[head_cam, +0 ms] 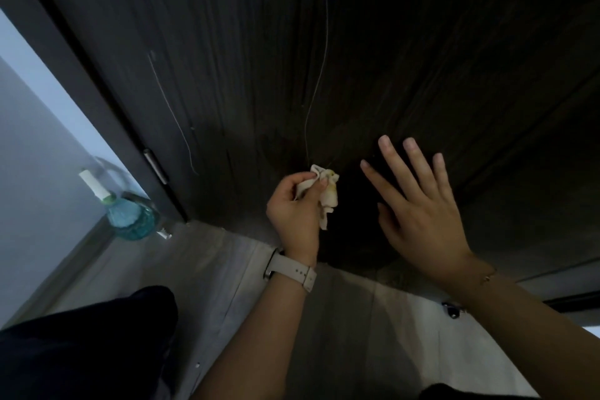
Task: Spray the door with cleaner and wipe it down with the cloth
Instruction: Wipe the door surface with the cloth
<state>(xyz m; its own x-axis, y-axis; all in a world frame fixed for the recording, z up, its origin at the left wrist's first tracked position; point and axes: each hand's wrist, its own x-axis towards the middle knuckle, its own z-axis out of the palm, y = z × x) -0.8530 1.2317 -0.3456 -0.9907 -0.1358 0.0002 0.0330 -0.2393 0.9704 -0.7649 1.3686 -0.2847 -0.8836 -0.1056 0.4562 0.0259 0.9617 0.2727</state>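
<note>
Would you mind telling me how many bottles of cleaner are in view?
1: a clear plastic spray bottle of blue liquid stands on the floor by the hinge edge of the dark wooden door, left.

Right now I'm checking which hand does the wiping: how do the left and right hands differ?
The left hand pinches a bunched cloth low against the door; the right hand holds nothing. The left hand's fingers are curled; the right hand's are spread straight. The left wrist wears a watch; the right wears a thin bracelet. Both are near the door's bottom.

Spray bottle stands on the floor (pale planks).
</note>
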